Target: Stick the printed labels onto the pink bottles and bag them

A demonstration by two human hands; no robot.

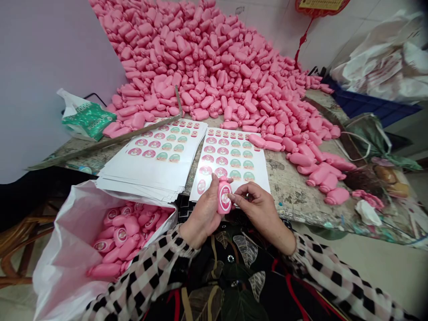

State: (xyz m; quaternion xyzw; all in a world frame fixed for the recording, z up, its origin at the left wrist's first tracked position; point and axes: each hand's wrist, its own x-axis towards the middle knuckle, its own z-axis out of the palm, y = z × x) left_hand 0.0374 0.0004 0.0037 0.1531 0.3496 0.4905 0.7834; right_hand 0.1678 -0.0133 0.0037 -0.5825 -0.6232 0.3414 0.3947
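Note:
A small pink plastic bottle (pixel 224 207) is upright in my left hand (pixel 205 214), with the thumb along its side and the fingers behind it. Its front carries an oval pink-and-white sticker (pixel 225 192). My right hand (pixel 262 214) is closed, and its thumb and fingertip touch the bottle's right side at the sticker's edge. Just beyond my hands lies a sheet of stickers (pixel 230 154) with round-topped pink and green labels and an oval one at the lower left. A stack of similar sheets (pixel 147 171) lies left of it.
A large heap of pink bottles (pixel 214 67) covers the back of the worn table (pixel 284 187). A white bag (pixel 56 249) at lower left holds labelled bottles. A metal bar (pixel 110 141) crosses the sheet stack. A green packet (pixel 88 118) and a blue crate (pixel 364 104) flank the heap.

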